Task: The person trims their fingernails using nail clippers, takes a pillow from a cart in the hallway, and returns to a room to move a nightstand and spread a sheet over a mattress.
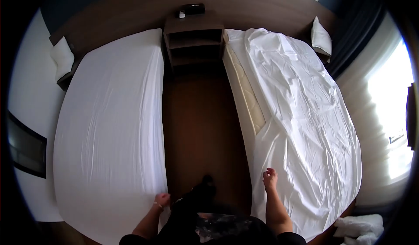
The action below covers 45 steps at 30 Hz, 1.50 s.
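My left hand (163,199), slightly blurred, is beside the inner edge of the left bed, its fingers curled in and no object showing in them. A smooth white sheet (109,114) covers that bed. Over the near part of the right bed is my right hand (270,178), fingers loosely bent and apart, holding nothing. Beneath it spreads a wrinkled white sheet (301,114), loosely draped. This sheet leaves the cream quilted mattress side (248,96) bare along the aisle.
A brown aisle floor (196,114) runs between the beds to a dark shelf unit (194,24) with a black box (194,9) on top. White pillows (64,58) (321,35) stand at the outer head corners. A white cloth bundle (360,227) lies at lower right.
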Each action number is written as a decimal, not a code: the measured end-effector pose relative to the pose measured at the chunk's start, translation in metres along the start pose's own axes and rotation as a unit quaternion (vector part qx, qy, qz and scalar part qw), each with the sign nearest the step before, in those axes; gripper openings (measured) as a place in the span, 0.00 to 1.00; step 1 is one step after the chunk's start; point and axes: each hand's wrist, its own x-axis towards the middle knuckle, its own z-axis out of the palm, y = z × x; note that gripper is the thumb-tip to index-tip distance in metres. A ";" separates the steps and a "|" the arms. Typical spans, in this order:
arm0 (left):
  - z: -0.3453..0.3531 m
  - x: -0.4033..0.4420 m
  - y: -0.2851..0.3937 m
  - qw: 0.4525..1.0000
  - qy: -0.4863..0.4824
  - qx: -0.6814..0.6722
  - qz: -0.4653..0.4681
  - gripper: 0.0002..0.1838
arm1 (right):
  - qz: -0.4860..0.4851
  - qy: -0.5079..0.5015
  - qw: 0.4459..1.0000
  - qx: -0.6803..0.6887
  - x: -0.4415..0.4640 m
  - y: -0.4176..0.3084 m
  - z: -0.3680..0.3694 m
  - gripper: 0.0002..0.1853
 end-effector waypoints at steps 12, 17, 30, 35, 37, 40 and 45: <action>0.047 0.248 0.384 0.983 0.005 -0.152 0.098 0.08 | -0.087 -0.093 0.983 -0.134 0.250 -0.128 0.093 0.13; 0.051 0.322 0.455 0.981 0.056 -0.169 0.083 0.08 | -0.164 -0.136 0.959 -0.189 0.418 -0.214 0.149 0.16; -0.034 0.604 0.790 0.951 0.074 -0.297 0.034 0.31 | 0.003 -0.205 0.911 -0.358 0.657 -0.386 0.317 0.49; -0.044 0.671 0.852 0.911 0.084 -0.403 0.012 0.38 | 0.074 -0.239 0.902 -0.352 0.648 -0.382 0.341 0.51; -0.046 0.697 0.858 0.879 0.081 -0.470 0.016 0.40 | 0.085 -0.234 0.897 -0.365 0.644 -0.381 0.347 0.52; -0.058 0.745 0.842 0.850 0.005 -0.527 -0.019 0.37 | 0.090 -0.243 0.893 -0.368 0.641 -0.381 0.351 0.53; -0.051 0.749 0.876 0.832 0.079 -0.550 0.013 0.26 | 0.093 -0.217 0.888 -0.396 0.644 -0.363 0.369 0.54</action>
